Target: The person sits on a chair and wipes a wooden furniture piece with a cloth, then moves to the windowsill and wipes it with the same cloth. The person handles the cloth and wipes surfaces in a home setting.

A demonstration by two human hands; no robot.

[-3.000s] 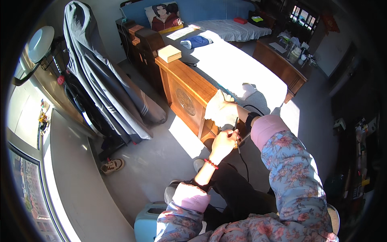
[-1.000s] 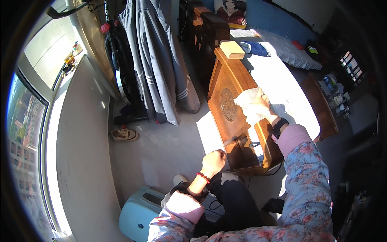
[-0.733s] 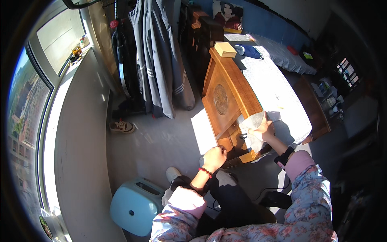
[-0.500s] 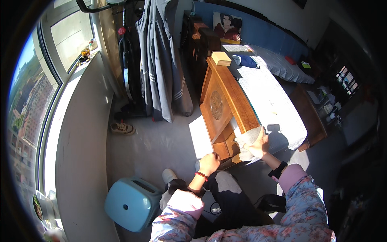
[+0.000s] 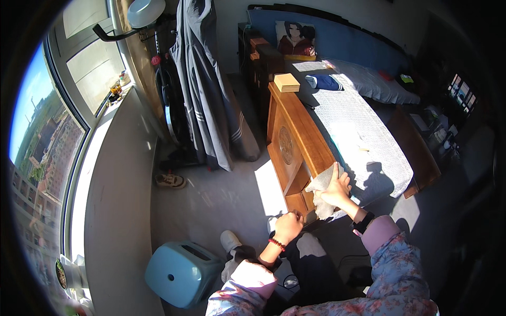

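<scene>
A pale grey cloth [image 5: 321,185] is draped over the near end of the wooden bed footboard [image 5: 305,134]. My right hand [image 5: 337,190] presses it there, the index finger stretched along the top of the wood and the other fingers bent over the cloth. Lower down and to the left, my left hand [image 5: 289,227] is curled closed by the footboard's lower part. Whatever its fingers may hold is hidden. A yellowish box-shaped block [image 5: 286,82] rests on the footboard's far end.
A white-covered mattress [image 5: 363,137] lies right of the footboard, with a dark blue folded cloth [image 5: 324,82] on it. A blue stool [image 5: 182,274] stands at the lower left. Grey clothes [image 5: 203,89] hang beside an exercise bike [image 5: 163,79]; a shoe [image 5: 170,180] sits below.
The whole view has shifted, showing the scene a little lower and to the right. My right hand's index finger now reaches forward along the footboard top; the left hand stays closed.
</scene>
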